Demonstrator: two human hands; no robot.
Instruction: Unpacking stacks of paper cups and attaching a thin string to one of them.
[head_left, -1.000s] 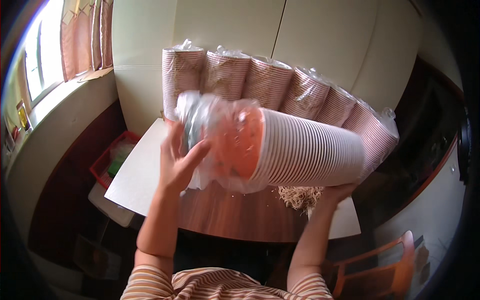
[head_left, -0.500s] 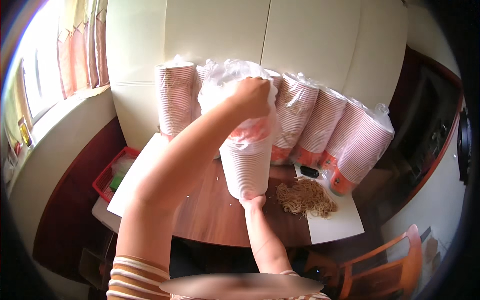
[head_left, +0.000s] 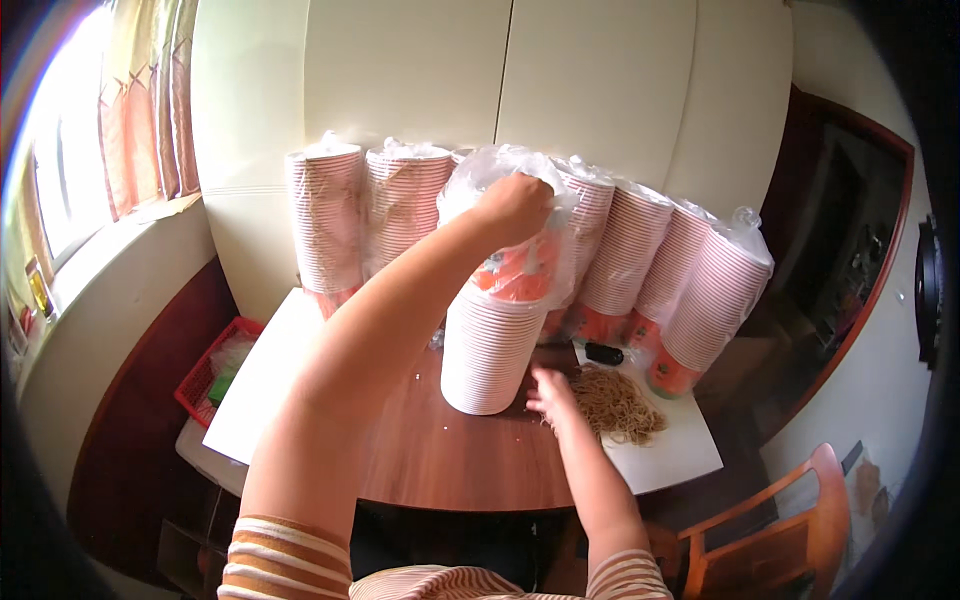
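Note:
In front of me a tall stack of nested white paper cups (head_left: 488, 350) stands with its base at the tabletop; whether it rests fully there I cannot tell. A clear plastic bag (head_left: 470, 180) covers its orange-red printed upper part. My left hand (head_left: 520, 207) is closed on the gathered bag at the top. Just right of the stack's base, apart from it, is my right hand (head_left: 552, 396), fingers spread and holding nothing. Beside that hand a heap of thin beige strands, like string (head_left: 618, 405), lies partly on a white sheet (head_left: 665, 460).
Several bagged cup stacks (head_left: 325, 220) line the back of the brown table (head_left: 420, 460) against a cream wall panel. A small black object (head_left: 604, 353) lies behind the strands. A red basket (head_left: 205, 370) is at left, a wooden chair (head_left: 770, 530) at right front.
My right hand has left the underside of the cup stack and moved right, toward the strands. The stack has come down slightly. My left hand keeps its hold on the bag.

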